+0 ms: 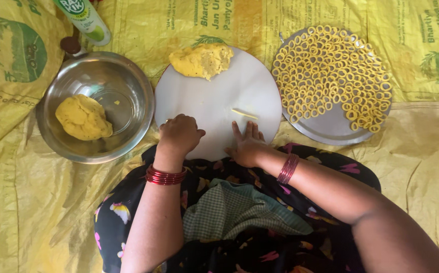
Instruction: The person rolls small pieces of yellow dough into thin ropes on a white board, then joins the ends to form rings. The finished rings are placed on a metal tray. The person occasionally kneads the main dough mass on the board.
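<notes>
A round white board [214, 101] lies in front of me with a lump of yellow dough [201, 60] at its far edge. A thin short strip of dough [243, 114] lies near the board's right side. My left hand [180, 134] is curled at the board's near edge; whether it holds anything is hidden. My right hand [247, 144] rests flat on the board, fingers spread, just below the dough strip. Both wrists wear red bangles.
A steel bowl [123, 81] at the left holds another yellow dough ball [84, 118]. A steel plate [330, 129] at the right carries several small yellow dough rings [330, 71]. A white-green bottle [85, 17] lies at the top left. Yellow sacking [27, 202] covers the floor.
</notes>
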